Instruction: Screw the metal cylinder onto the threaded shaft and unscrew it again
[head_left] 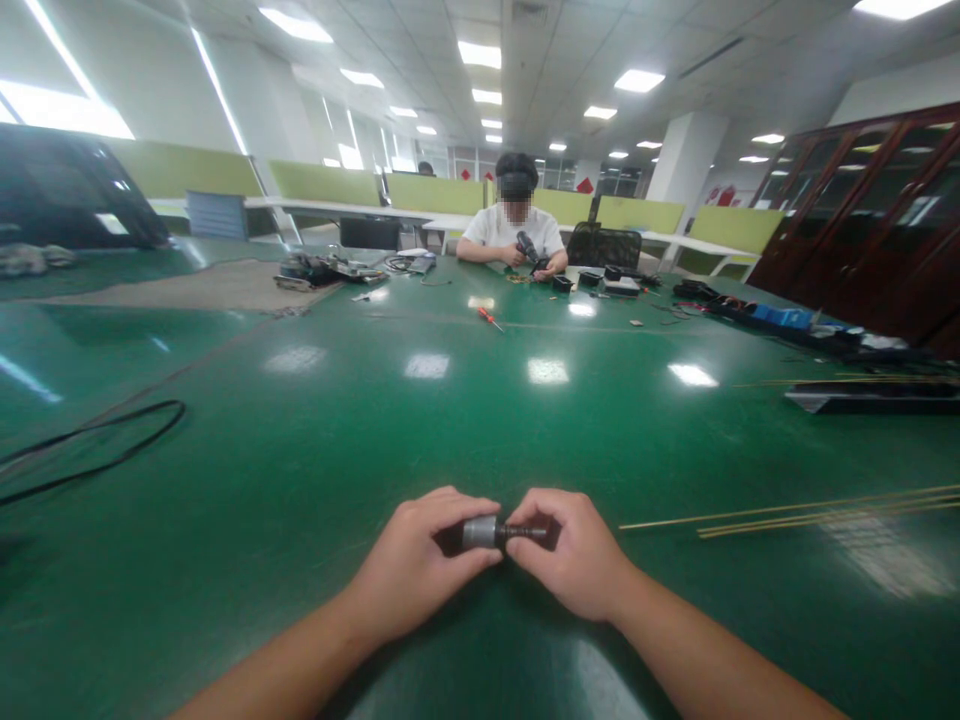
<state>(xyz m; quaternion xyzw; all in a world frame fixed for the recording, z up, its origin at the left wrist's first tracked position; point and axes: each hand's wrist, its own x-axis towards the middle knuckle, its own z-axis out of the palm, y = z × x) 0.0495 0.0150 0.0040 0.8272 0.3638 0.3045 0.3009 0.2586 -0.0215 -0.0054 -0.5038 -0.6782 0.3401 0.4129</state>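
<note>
Low in the middle of the head view, both of my hands meet over a small tool part. My left hand (412,560) curls round its thick end, a grey metal cylinder (481,532) with a dark collar. From the collar a thin, dark, ridged shaft (527,532) points right. My right hand (581,560) pinches that shaft between thumb and forefinger. The two pieces lie in one line, and whether they are joined I cannot tell. The cylinder's left end is partly hidden in my left palm.
Thin brass-coloured rods (810,516) lie to the right, with a dark metal channel (870,398) behind them. A black cable (112,455) loops at the left. Farther off lies a red screwdriver (489,318). Across the green table (360,420) a person (514,220) holds a power drill (527,246).
</note>
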